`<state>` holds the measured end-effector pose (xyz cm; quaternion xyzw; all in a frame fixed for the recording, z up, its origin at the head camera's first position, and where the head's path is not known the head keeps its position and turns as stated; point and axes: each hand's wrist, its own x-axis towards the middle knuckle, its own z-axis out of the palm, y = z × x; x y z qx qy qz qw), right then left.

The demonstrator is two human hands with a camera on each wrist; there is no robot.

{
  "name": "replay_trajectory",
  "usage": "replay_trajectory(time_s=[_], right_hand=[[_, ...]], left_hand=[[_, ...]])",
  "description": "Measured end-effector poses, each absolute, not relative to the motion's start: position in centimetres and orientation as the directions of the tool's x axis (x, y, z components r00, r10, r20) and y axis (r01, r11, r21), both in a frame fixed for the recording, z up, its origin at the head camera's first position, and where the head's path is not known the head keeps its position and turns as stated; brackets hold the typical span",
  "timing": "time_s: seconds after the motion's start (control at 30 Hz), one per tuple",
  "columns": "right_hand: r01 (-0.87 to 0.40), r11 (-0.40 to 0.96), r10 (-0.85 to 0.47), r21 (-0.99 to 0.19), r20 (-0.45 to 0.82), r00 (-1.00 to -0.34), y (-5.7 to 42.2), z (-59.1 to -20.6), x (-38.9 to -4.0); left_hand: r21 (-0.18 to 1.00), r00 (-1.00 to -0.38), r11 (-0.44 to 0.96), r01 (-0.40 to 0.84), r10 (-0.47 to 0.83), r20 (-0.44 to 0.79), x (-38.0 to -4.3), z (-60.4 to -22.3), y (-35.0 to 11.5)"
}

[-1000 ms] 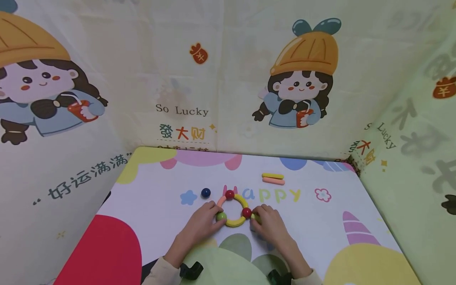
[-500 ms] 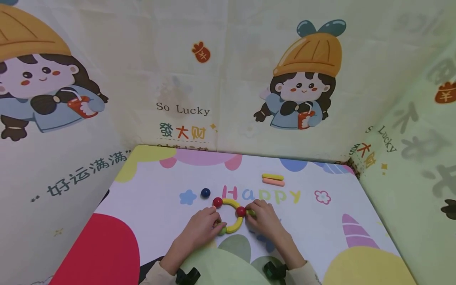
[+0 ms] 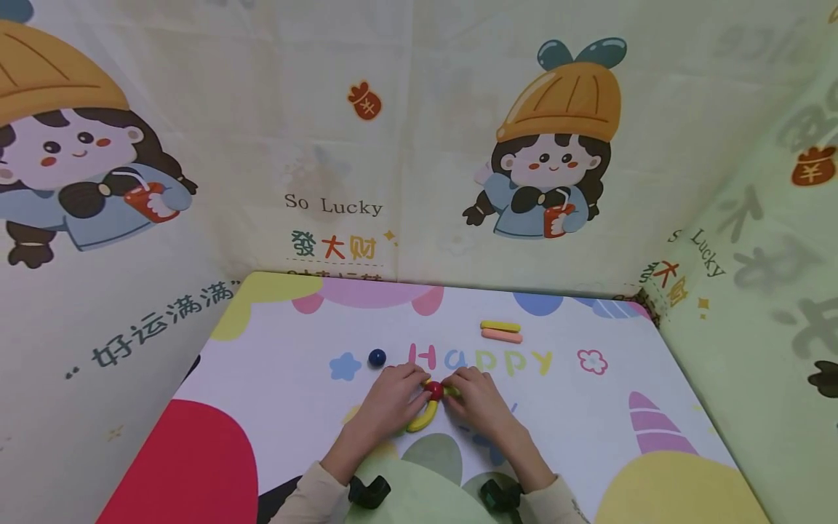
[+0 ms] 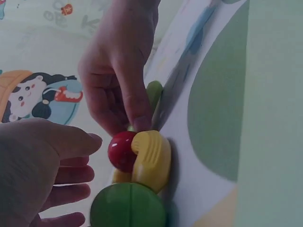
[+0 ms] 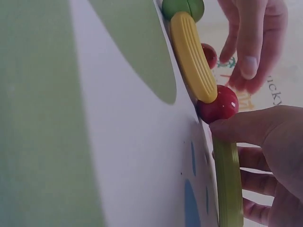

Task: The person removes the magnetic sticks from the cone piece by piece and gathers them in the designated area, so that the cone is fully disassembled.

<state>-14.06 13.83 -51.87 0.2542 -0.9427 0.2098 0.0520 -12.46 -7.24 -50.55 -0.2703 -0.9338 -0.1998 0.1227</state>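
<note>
A red ball (image 3: 434, 390) on the table joins a ribbed yellow curved stick (image 5: 193, 59) and a straight green stick (image 5: 228, 182). My right hand (image 3: 483, 404) pinches the green stick with thumb and fingers, right at the red ball. My left hand (image 3: 388, 400) hovers beside the same ball. Its thumb and fingers are parted around nothing in the left wrist view. A green ball (image 4: 128, 205) sits at the yellow stick's other end. Another red ball (image 5: 209, 54) shows behind that stick; the left hand hides this side of the ring from the head view.
A dark blue ball (image 3: 377, 358) lies beyond the left hand. Farther back, a straight yellow stick (image 3: 500, 327) and a pink stick (image 3: 502, 336) lie side by side. Printed cloth walls (image 3: 432, 145) enclose the table's back and sides.
The left hand has let go of the ring's left side and moved right to the red ball by the right hand. The ring has shifted slightly left; the right hand still pinches the green stick.
</note>
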Motion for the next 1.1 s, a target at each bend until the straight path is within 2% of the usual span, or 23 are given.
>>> replay_trajectory(time_s=[0.23,0.73,1.1], right_hand=[[-0.516,0.771,-0.470,-0.373,0.214,-0.856,13.9,-51.9,-14.1],[-0.561,0.753,-0.490,-0.344,0.277,-0.827,14.1,-52.2,-14.4],[-0.487,0.772,-0.443,-0.408,0.204,-0.873,13.9,-52.1,-14.5]], left_hand=[[0.323,-0.858,0.795,0.513,0.459,0.231,-12.8,-51.6,-6.6],[0.365,-0.855,0.775,0.517,0.442,0.272,-13.2,-52.5,-6.4],[0.370,-0.846,0.764,0.528,0.435,0.308,-13.4,-52.7,-6.4]])
